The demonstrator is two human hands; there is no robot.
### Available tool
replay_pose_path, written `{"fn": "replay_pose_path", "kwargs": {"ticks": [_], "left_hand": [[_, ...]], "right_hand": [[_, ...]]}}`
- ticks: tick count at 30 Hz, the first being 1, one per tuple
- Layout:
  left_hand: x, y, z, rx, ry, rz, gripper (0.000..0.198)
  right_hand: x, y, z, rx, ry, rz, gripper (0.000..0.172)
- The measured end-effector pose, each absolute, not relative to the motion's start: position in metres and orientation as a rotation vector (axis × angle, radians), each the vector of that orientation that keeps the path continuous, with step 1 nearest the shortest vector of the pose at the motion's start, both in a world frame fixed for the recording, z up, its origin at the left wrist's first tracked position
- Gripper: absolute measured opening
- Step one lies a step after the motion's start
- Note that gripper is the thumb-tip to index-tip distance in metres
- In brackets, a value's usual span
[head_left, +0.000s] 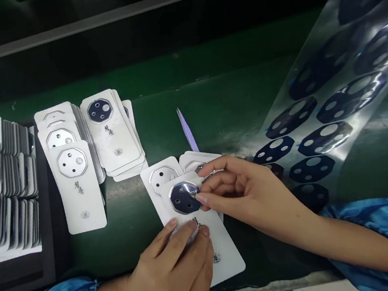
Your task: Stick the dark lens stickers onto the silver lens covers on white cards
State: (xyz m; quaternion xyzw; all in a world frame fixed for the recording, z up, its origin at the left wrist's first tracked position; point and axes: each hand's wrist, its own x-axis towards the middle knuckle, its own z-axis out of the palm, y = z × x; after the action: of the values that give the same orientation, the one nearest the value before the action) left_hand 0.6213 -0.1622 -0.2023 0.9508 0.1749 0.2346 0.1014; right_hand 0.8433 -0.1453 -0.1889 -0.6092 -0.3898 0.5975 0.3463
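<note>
My left hand lies with fingers stretched out on a white phone-back-shaped panel, pressing it down near its printed characters. At the panel's upper end, a dark blue octagonal film sticker with round holes covers the camera area. My right hand has thumb and forefinger closed at the sticker's right edge, where it looks shiny. Whether that edge is lifted or flat, I cannot tell. Under and behind this panel lie more white panels with silver octagons, partly hidden by my hands.
Purple tweezers lie behind the panels. On the left are a pile of panels without dark stickers, a stickered pile and a black tray of upright panels. A clear sheet of dark stickers slopes up at right.
</note>
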Motion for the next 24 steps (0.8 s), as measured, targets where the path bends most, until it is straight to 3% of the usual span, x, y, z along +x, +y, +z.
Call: {"fn": "replay_pose_path", "kwargs": {"ticks": [24], "left_hand": [[0.6221,-0.1603,-0.2011,2.834,0.478,0.670,0.030]], "right_hand": [[0.8424,-0.1474,-0.1901,-1.594,-1.104,1.478,0.031]]}}
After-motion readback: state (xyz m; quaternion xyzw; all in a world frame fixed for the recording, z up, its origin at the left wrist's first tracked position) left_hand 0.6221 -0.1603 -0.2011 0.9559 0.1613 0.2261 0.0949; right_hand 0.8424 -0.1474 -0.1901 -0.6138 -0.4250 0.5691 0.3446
